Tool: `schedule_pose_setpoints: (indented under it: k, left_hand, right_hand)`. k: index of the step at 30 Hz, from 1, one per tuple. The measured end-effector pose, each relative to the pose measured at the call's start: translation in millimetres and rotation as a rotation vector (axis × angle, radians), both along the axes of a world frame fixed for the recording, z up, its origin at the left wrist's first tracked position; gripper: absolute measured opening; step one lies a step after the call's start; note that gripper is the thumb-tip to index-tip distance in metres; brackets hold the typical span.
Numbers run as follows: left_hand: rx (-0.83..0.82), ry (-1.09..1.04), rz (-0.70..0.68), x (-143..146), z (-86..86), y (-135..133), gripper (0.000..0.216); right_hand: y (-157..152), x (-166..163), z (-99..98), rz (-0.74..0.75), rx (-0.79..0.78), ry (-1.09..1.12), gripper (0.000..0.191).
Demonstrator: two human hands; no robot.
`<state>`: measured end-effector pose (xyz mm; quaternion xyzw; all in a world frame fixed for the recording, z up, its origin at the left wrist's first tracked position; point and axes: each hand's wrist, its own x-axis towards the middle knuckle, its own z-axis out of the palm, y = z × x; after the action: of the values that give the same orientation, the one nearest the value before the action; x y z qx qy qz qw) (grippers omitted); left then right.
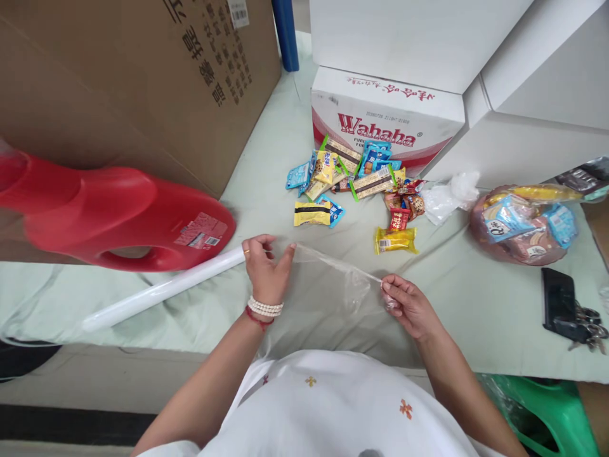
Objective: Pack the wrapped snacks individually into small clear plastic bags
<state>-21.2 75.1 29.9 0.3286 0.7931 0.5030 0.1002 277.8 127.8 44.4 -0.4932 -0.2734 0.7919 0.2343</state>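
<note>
A clear plastic bag is stretched between my two hands, its upper edge pulled into a nearly straight line. My left hand has the bag's left end at the thumb; the fingers curl, partly hidden, beside the end of a white roll. My right hand pinches the other end, with the film bunched under the fingers. Beyond the hands lies a loose pile of small wrapped snacks. Nearest to the bag are a yellow packet with a dark stripe and a bright yellow packet.
A red detergent jug lies at left before a large brown carton. White Wahaha box stands behind the snacks. At right are crumpled clear plastic, a filled snack bag, a phone and keys.
</note>
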Motion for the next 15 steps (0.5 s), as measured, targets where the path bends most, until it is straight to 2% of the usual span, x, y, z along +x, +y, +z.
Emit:
schedule_pose_setpoints:
  k: [1, 2, 4, 6, 8, 10, 13, 15]
  left_hand:
    - [-0.024, 0.051, -0.024, 4.7, 3.9, -1.3, 0.032]
    - [-0.072, 0.059, -0.113, 12.2, 7.6, -3.4, 0.032]
    - [-0.2, 0.015, -0.387, 33.9, 12.5, -8.2, 0.041]
    - [-0.29, 0.023, -0.533, 58.9, 12.5, -10.2, 0.035]
    - [-0.3, 0.005, -0.583, 79.2, 7.8, -8.0, 0.028]
    - [-0.284, -0.131, -0.609, 88.8, 0.8, -3.7, 0.025]
    - [-0.266, -0.343, -0.536, 83.4, -7.8, -0.8, 0.033]
    - [-0.261, -0.354, -0.516, 74.3, -9.8, -3.5, 0.036]
  right_hand:
    - [-3.0, -1.5, 0.6, -0.014, -0.003, 0.001, 0.04]
    - [-6.2, -3.7, 1.1, -0.028, 0.001, 0.001, 0.04]
    - [-12.8, -9.1, 2.1, -0.041, 0.013, 0.001, 0.041]
    - [-19.3, -14.7, 3.2, -0.032, 0.02, 0.007, 0.04]
    - [-25.0, -18.9, 3.7, -0.022, 0.02, 0.025, 0.039]
    - [-29.5, -18.9, 3.2, -0.041, 0.033, 0.035, 0.039]
    - [-32.7, -7.2, 1.4, -0.102, 0.09, -0.035, 0.041]
    - [-31.3, 6.2, 1.1, -0.032, 0.163, -0.151, 0.041]
